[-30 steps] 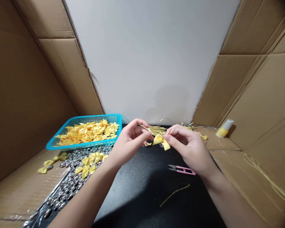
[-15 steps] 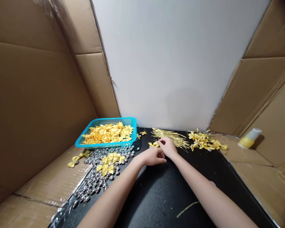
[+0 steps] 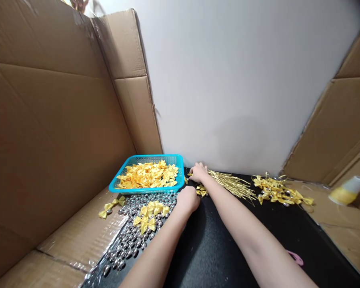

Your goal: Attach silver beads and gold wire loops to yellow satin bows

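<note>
Head view: the curled left hand (image 3: 187, 199) lies beside yellow ribbon bows (image 3: 201, 190), the right hand (image 3: 199, 172) beside gold strands (image 3: 232, 185), both grips indiscernible.

Wall (image 3: 228, 72) bright w/ soft shadow (image 3: 243, 136), top-rt. corner dark.

A smooth pale-grey wall (image 3: 228, 80) fills the upper centre; creased brown cardboard panels (image 3: 54, 128) stand at frame left and right.
</note>
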`<state>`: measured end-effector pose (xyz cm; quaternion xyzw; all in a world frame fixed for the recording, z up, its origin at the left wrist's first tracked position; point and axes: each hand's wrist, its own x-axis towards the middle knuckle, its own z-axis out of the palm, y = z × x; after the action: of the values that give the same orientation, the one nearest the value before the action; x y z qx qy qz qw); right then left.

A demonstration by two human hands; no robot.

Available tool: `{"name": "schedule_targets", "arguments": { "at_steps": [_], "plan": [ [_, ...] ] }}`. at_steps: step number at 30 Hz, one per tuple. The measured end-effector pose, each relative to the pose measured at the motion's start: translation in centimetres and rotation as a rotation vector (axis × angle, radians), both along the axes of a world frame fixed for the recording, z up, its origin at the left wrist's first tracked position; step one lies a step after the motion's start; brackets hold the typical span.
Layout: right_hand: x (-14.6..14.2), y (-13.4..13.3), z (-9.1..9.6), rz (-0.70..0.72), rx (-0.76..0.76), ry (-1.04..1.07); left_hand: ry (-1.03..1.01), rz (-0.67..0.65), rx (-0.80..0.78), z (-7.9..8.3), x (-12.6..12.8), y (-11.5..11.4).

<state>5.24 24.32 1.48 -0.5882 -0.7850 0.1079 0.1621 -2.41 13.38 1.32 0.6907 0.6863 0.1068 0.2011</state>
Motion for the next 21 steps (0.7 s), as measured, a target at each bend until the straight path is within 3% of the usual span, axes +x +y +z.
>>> {"name": "schedule_targets", "arguments": {
  "at_steps": [4,7,11,13,15,16,18,21],
  "plan": [
    [1.3,-1.2,2.0,0.021,0.113,0.009,-0.145,0.049,0.026,0.7,-0.3,0.3],
    [4.3,-4.2,4.9,0.048,0.263,0.084,-0.391,-0.012,0.051,2.2,-0.1,0.5],
    [8.3,-11.5,8.6,0.092,0.482,0.2,-0.792,-0.214,0.035,5.4,0.7,-0.9],
    [9.4,-15.4,9.7,0.244,0.713,0.347,-0.969,-0.335,0.018,6.9,0.9,-2.5],
    [10.0,-18.5,10.3,0.28,0.868,0.325,-1.366,-0.547,0.002,8.2,1.1,-4.4],
    [10.2,-19.7,10.5,0.237,0.917,0.304,-1.445,-0.663,0.025,8.7,1.2,-5.4],
    [10.3,-21.4,10.8,0.144,0.975,0.279,-1.417,-0.809,0.068,9.7,1.4,-7.4],
    [10.3,-23.1,11.3,0.11,0.909,0.303,-1.36,-0.697,0.142,10.9,1.8,-9.6]
  ]
}}
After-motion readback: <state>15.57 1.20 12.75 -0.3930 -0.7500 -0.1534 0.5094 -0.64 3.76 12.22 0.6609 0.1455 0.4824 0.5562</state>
